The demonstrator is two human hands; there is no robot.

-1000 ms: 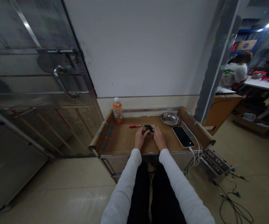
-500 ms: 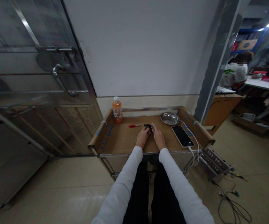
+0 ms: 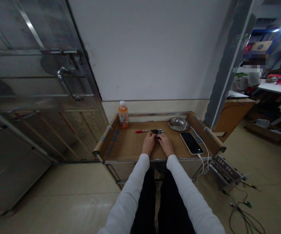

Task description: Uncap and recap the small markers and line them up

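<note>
Several black markers [image 3: 158, 131] lie side by side on the cardboard-covered tray table [image 3: 128, 146]. Against their near side rest both of my hands, close together. My left hand [image 3: 149, 142] has its fingers curled at the left end of the markers. Near their right end is my right hand [image 3: 165, 144], its fingers bent too. What the fingertips hold, if anything, is too small to make out. A red marker [image 3: 140, 131] lies apart, to the left of the black ones.
An orange drink bottle [image 3: 123, 115] stands at the back left. At the right are a metal dish [image 3: 178, 124] and a phone [image 3: 191, 143] with a white cable [image 3: 206, 143]. Raised sides edge the table. A person [image 3: 249, 78] is in the far right background.
My right hand's fingers have drawn back toward me, so more of the black markers shows. The view has shifted slightly.
</note>
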